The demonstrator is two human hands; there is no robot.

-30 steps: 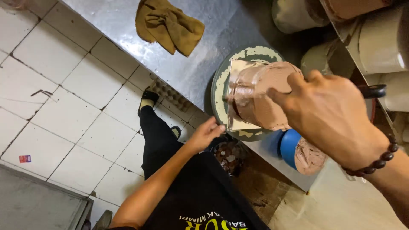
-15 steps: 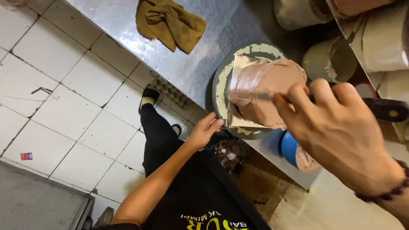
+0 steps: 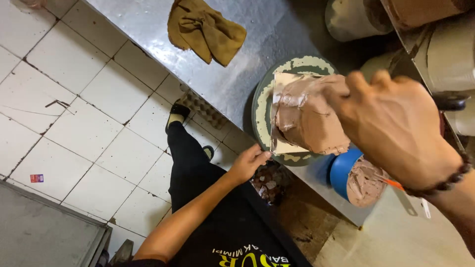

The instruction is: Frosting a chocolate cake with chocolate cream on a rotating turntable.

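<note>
A cake coated in brown cream (image 3: 304, 118) sits on a square board on a round turntable (image 3: 262, 106), which stands on a steel table (image 3: 267, 34). My right hand (image 3: 396, 123) is over the cake's right side, closed on a spatula whose black handle (image 3: 450, 102) sticks out to the right. The blade is hidden under the hand. My left hand (image 3: 250, 160) reaches up from below, its fingertips gripping the turntable's near rim.
A crumpled brown cloth (image 3: 205, 29) lies on the table to the left of the turntable. A blue bowl of brown cream (image 3: 354, 173) stands at the table's edge to the right. White buckets (image 3: 356, 20) stand behind. An egg tray (image 3: 203, 111) lies on the tiled floor.
My right hand has moved left across the cake with the spatula and now hides more of it. The left hand stays at the turntable's rim.
</note>
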